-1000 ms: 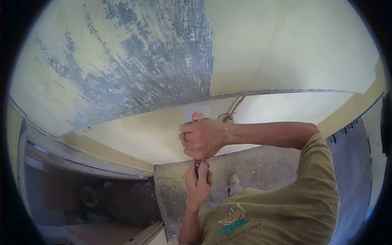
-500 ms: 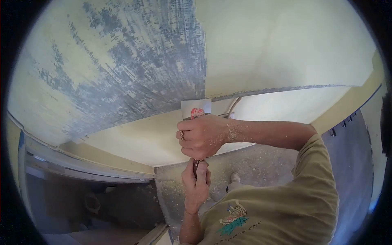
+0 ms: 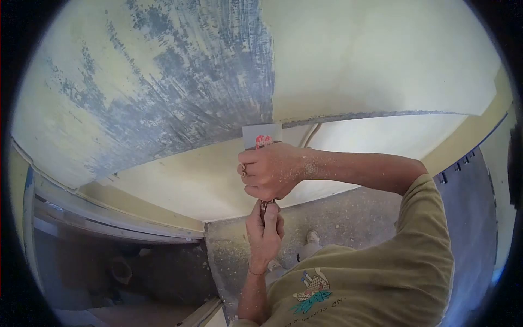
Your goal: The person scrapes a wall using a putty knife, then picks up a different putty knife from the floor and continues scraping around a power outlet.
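Note:
A wide metal scraper (image 3: 251,132) with a red marking is held in both my hands, its blade at the lower edge of a painted wall surface (image 3: 180,82) with patchy grey scraped areas. My right hand (image 3: 269,170) is wrapped round the upper part near the blade, a ring on one finger and pale flakes on the wrist. Below it, my left hand (image 3: 263,234) grips the brown end of the handle, thumb lying along it. Most of the handle is hidden by the fingers.
Smooth cream surface (image 3: 381,60) continues to the right of the scraped patch. Beneath is a recess with a pale wall (image 3: 348,144) and a cable (image 3: 311,135). Flakes litter the grey floor (image 3: 354,218). A dark opening (image 3: 147,278) lies at lower left, by a ledge (image 3: 125,231).
Both hands and the scraper have moved slightly up in view, with the blade shifting up against the scraped surface's lower edge. The view itself has shifted a little. Both hands keep their grip.

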The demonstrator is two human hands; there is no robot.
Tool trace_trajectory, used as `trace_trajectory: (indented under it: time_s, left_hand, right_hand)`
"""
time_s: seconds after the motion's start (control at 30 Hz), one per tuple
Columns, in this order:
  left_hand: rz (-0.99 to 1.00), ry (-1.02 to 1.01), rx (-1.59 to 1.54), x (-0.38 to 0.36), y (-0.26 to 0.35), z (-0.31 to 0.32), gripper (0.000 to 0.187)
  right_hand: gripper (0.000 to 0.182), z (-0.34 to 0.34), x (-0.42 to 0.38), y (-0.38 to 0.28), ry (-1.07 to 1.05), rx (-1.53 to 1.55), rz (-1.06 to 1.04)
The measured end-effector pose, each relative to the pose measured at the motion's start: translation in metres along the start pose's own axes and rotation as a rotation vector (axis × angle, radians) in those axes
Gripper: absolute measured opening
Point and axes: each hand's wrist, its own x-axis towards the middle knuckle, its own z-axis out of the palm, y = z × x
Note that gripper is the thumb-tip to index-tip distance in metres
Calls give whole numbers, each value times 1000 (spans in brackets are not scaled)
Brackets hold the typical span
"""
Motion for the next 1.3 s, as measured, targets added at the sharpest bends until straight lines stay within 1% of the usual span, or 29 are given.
trace_trajectory:
  time_s: [0.13, 0.2, 0.3, 0.4, 0.43, 0.5, 0.53, 0.6, 0.63, 0.7, 0.73, 0.8, 0.83, 0.9, 1.03, 1.1, 1.2, 1.23, 1.3]
  left_hand:
    - [6, 3, -81, 0, -4, 3, 32]
    - [-49, 2, -84, 1, 0, 6, 25]
    - [-90, 2, -112, -5, 5, 0, 26]
    - [-74, -19, -69, 3, 4, 5, 26]
    - [-72, -19, -65, 4, 5, 4, 26]
    - [-65, 15, -109, -3, 7, 6, 26]
    - [-60, 17, -123, -4, 5, 9, 26]
    - [-129, 20, -123, -4, 3, 8, 27]
    - [-124, 22, -120, -3, 5, 7, 27]
    - [-87, -30, -110, -2, 9, 9, 24]
    - [-99, -31, -108, -7, 11, 9, 24]
    - [-109, -114, -210, -11, 20, 10, 25]
    - [-113, -114, -210, -14, 26, 13, 25]
    - [-166, -121, -382, -18, 36, 17, 33]
    - [-231, -98, -319, -22, 24, 13, 38]
    - [-238, -132, -332, -18, 20, 10, 40]
    - [-279, -137, -349, -19, 25, 9, 41]
    - [-282, -134, -350, -17, 22, 7, 41]
    - [-209, -144, -262, -13, 14, 5, 41]
  right_hand:
    - [19, 1, 1, -3, -7, -10, -26]
    - [19, -5, -2, 1, -40, 21, -25]
    - [19, -4, 2, -4, -15, 49, 30]
    - [18, -9, 0, 3, -81, -1, -44]
    - [18, -8, 1, 5, -78, -4, -44]
    - [17, -8, 2, 0, 2, 39, -1]
    - [17, -7, 1, 0, -8, 40, -12]
    - [17, -3, 4, -1, -43, 30, -57]
    - [17, -6, 5, 1, -39, 26, -61]
    - [17, -16, 3, 6, -79, 30, -49]
    - [17, -16, 2, 3, -77, 39, -40]
    - [17, -17, 2, 4, 7, 74, -35]
    - [17, -18, 2, 3, 7, 77, -32]
    - [18, -19, 3, 3, 30, 122, -38]
    - [19, -11, 3, -2, 29, 156, -48]
    - [19, -11, 4, 0, -50, 145, -65]
    - [18, -14, 5, 2, -63, 126, -73]
    - [18, -12, 5, 1, -62, 130, -73]
    - [17, -11, 5, 0, 1, 78, -58]
